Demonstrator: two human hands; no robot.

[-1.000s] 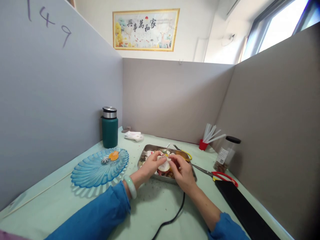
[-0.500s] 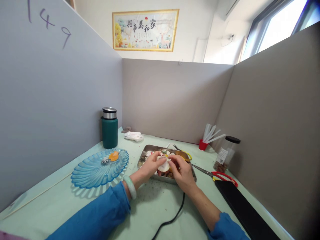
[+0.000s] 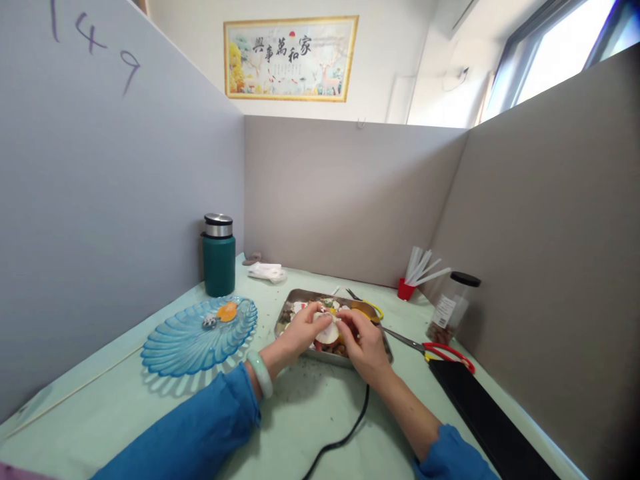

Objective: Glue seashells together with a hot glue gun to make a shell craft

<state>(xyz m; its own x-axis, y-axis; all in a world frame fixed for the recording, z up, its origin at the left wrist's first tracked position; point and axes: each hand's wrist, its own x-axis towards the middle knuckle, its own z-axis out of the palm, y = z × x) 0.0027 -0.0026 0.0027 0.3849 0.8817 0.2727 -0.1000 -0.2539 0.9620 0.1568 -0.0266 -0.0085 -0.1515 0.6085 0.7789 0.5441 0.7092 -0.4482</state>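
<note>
Over the metal tray [image 3: 327,361], my left hand [image 3: 299,333] and my right hand [image 3: 369,345] come together on a whitish, rounded piece that looks like a seashell [image 3: 327,331]. The left thumb lies across its top and the left fingers are behind it. From the other side, my right thumb and fingertips pinch its right edge. Under and around the hands, the tray is heaped with small mixed pieces in white, red, brown and yellow, partly hidden by the hands.
A blue fluted glass plate [image 3: 175,353] with an orange piece [image 3: 227,311] and a speckled one stands left, by a green flask [image 3: 219,267]. At right are red-handled scissors [image 3: 447,353], a black slab [image 3: 485,413], a jar [image 3: 453,310] and a red cup [image 3: 407,289] of white sticks.
Hardly anything differs. The view has shifted very slightly, while both hands keep the same hold on the white piece over the tray.
</note>
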